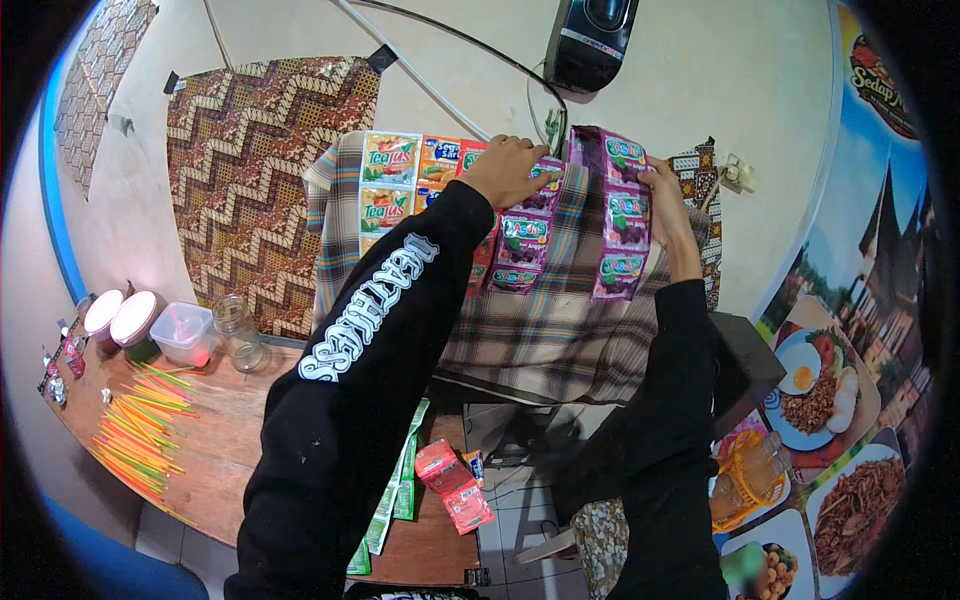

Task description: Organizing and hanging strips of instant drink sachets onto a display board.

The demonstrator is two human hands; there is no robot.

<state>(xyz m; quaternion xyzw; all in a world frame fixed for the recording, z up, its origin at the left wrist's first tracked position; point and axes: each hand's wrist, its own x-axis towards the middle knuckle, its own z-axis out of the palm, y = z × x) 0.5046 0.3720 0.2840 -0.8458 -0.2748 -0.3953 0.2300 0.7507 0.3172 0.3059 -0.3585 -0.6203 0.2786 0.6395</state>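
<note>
A plaid cloth (480, 337) covers a raised surface before me. Strips of drink sachets lie over it: Teajus sachets (386, 210) at the left, orange sachets (437, 166) beside them, then red ones, largely hidden by my left arm. My left hand (510, 172) rests on the top of a purple Jasjus sachet strip (523, 238), its thumb and fingers spread. Farther right, my right hand (664, 199) pinches the edge of another purple sachet strip (624, 217), which hangs down over the cloth.
Below, a wooden table (225, 442) bears colourful straws (142, 435), lidded tubs (135, 322), a glass jar (240, 337), red sachets (454, 484) and green sachet strips (401, 487). A black speaker-like device (592, 45) is on the wall. An orange basket with glasses (750, 480) stands right.
</note>
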